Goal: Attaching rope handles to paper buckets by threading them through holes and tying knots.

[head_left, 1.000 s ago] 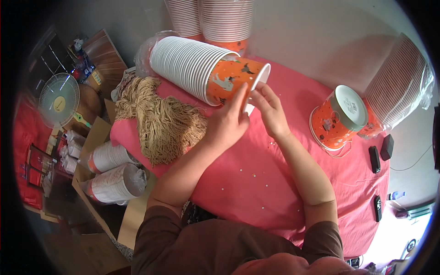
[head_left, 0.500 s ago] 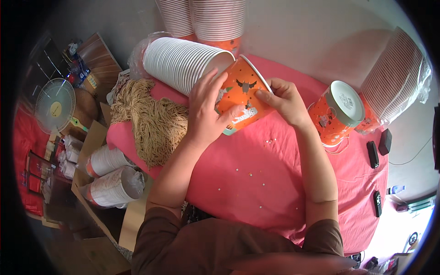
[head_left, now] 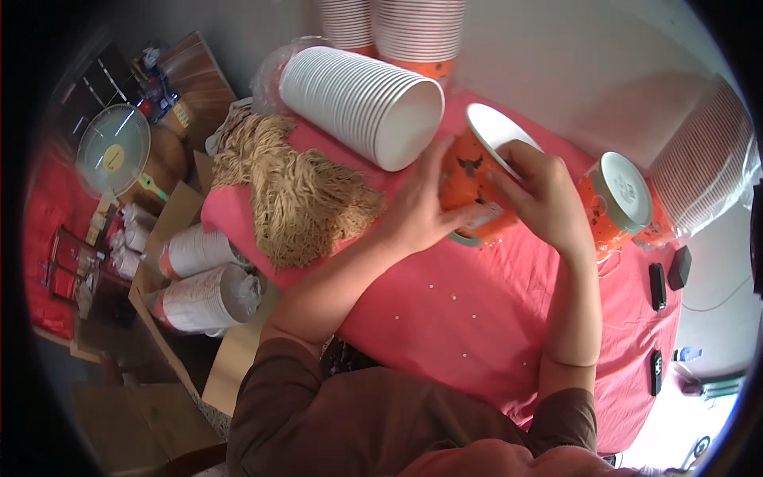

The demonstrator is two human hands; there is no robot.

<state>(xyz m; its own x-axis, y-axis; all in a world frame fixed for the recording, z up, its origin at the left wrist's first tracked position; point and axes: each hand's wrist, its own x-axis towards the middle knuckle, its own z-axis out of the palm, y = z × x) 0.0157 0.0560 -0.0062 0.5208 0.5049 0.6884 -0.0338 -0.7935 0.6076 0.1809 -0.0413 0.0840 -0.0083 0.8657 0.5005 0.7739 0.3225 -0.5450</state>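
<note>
Over the far middle of the pink-covered table, an orange paper bucket with a dark bat print is held tilted between both hands, its white rim up and to the right. My left hand wraps the side and lower part of it. With its fingers at the mouth and the thumb on the outer wall, my right hand grips the rim. Just left lies a nested stack of white-rimmed paper buckets on its side, its mouth facing right. Another orange bucket stands upside down beyond my right hand, with string at its base.
Tan stringy strands lie at the table's left. A plastic-wrapped bucket stack leans far right, near black devices. Upright stacks stand behind. Small white bits dot the pink cloth. Left below, a cardboard box holds wrapped stacks.
The held bucket has moved right, away from the lying stack's mouth, and turned so more of its inside shows. My right hand has shifted from the rim's side over its opening.
</note>
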